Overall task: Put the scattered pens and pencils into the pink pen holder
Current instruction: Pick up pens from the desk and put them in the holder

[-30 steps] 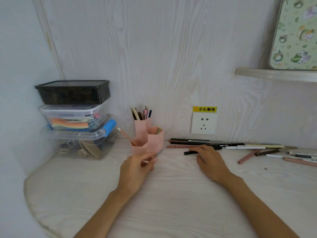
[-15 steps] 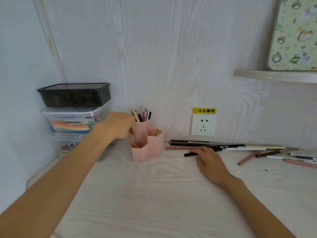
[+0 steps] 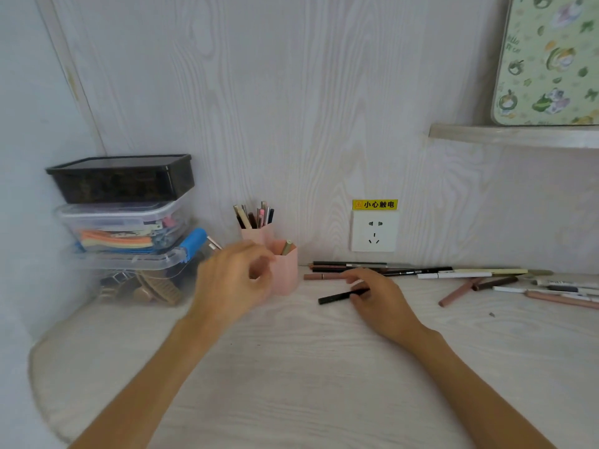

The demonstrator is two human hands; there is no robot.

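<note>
One black pen (image 3: 337, 297) under right hand (image 3: 379, 294), right of pink pen holder (image 3: 285, 270).

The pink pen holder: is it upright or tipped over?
Upright: the pink pen holder stands on the desk, pens sticking up from it.

Your left hand (image 3: 233, 280) hangs blurred in the air, fingers loosely curled, holding nothing. Your right hand (image 3: 379, 296) lies low, fingers curled in a grip.

My left hand (image 3: 236, 280) is motion-blurred at centre left and covers the pink pen holder's (image 3: 287, 273) front compartment. I see pens (image 3: 564, 291) cut off by the right edge.
</note>
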